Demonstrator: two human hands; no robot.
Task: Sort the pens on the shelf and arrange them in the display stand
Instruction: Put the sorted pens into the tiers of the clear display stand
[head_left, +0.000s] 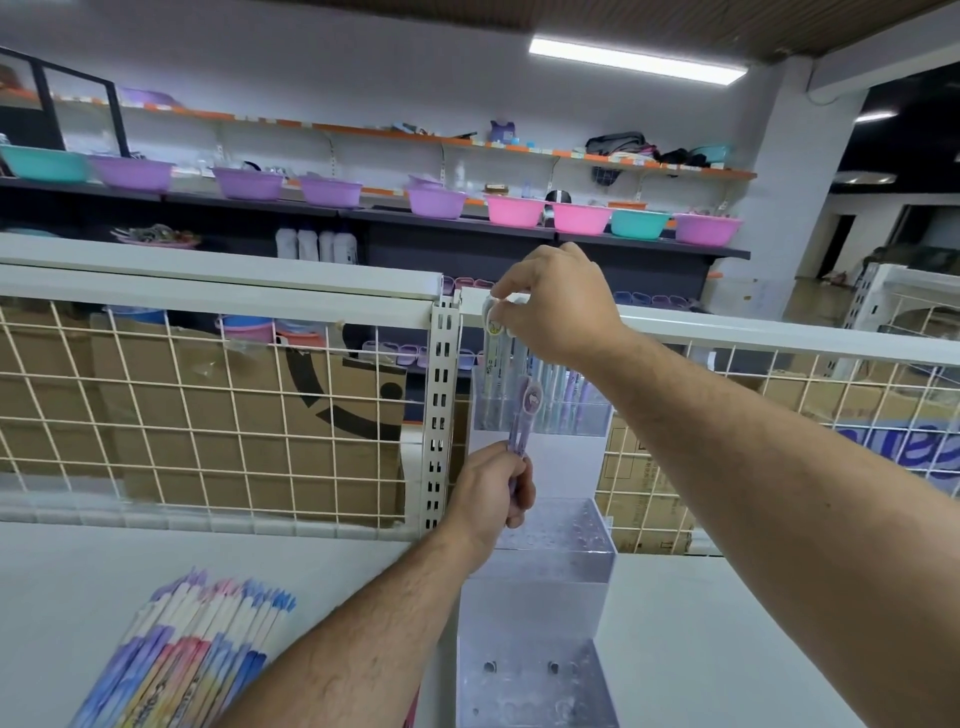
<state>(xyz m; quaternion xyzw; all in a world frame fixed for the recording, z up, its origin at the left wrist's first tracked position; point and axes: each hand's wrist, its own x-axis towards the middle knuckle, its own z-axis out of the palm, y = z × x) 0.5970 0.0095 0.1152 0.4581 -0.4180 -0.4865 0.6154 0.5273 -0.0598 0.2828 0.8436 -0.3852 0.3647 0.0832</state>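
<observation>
Clear acrylic forms the stepped display stand (556, 566) that rises from the white shelf (727, 623) against the wire grid (208, 415). Its top tier holds a row of upright pens (558, 382), while the lower two tiers show only their round holes.

The right hand (558, 306) reaches over the top tier, thumb and fingertips pinching the round white cap of a pale pen (491, 353) that stands at the left end of that row. Below it, the left hand (488, 496) is curled around the lower ends of purple pens (522, 421) – how many, I cannot tell. Their round tops point up, in front of the top tier.

At the lower left a loose pile of pens (192, 649) lies on the shelf – purple, pink and blue ends fanned out, well apart from the stand. Behind the grid sit cardboard boxes (249, 384). Farther back, dark shelves carry a line of purple, pink and teal bowls (514, 210).
</observation>
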